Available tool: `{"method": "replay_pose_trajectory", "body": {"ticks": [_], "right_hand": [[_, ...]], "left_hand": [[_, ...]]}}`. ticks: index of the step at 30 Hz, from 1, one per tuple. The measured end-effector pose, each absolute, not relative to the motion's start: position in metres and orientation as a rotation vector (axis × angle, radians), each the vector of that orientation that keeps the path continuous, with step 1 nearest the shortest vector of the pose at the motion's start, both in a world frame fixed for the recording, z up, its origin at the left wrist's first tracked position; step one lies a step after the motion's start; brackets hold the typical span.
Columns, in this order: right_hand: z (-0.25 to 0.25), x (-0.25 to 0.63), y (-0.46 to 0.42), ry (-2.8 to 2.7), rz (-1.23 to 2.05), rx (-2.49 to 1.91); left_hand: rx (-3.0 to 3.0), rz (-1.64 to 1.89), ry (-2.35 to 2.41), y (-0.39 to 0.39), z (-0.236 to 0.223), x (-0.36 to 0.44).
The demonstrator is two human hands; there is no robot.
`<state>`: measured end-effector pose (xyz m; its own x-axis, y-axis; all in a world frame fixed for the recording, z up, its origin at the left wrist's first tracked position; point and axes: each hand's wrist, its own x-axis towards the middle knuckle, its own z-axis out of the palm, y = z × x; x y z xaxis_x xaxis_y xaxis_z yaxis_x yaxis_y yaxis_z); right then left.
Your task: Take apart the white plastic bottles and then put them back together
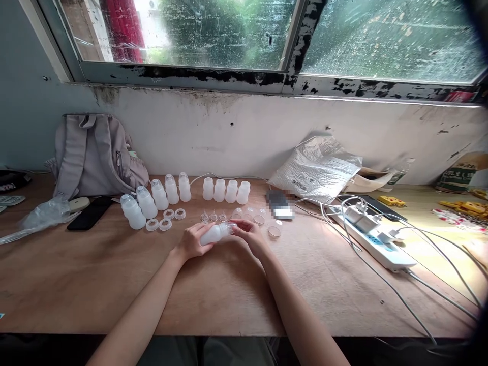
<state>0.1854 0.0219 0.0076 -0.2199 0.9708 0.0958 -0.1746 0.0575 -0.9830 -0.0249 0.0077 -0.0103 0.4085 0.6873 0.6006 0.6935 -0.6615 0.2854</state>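
A frosted white baby bottle [213, 235] lies tilted on its side between my hands, its clear top pointing right. My left hand [192, 242] is wrapped round its body. The fingers of my right hand [250, 235] are closed at the clear cap end. Just behind are clear nipples [213, 217] and clear caps [259, 219], with a loose ring [273, 232] to the right. White collar rings [165, 224] lie to the left. Several capped bottles [147, 202] stand in a slanting row at the left, and uncapped bottle bodies [231, 191] stand in a row at the back.
A grey backpack [91, 152] leans on the wall at the left, behind a black phone [90, 213] and a plastic bag [43, 216]. At the right are a silver bubble bag [318, 168], a white power strip [375, 246] with looping cables, and yellow pieces [392, 202].
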Motion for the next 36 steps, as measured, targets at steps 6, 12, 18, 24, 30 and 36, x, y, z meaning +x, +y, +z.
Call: {"method": "replay_pose_trajectory", "body": {"ticks": [6, 12, 18, 24, 30, 36], "right_hand": [[0.003, 0.19, 0.025, -1.175, 1.551, -0.912], [0.004, 0.183, 0.024, -1.086, 1.567, -0.851], [0.004, 0.176, 0.028, -1.033, 1.517, -0.838], [0.013, 0.18, 0.025, -0.997, 1.582, -0.657], [0.025, 0.175, 0.013, -1.043, 1.704, -0.53], [0.013, 0.18, 0.024, -0.834, 1.661, -0.539]], "left_hand": [[-2.651, -1.099, -1.245, 0.007, -0.012, -0.022], [-2.601, -1.116, -1.335, 0.006, -0.011, -0.014], [-2.608, -1.301, -1.564, 0.003, -0.011, 0.002], [-2.73, -1.423, -1.504, 0.001, -0.009, 0.008], [-2.822, -1.499, -1.651, 0.006, -0.018, 0.012], [-2.796, -1.523, -1.824, 0.011, -0.022, 0.009]]}}
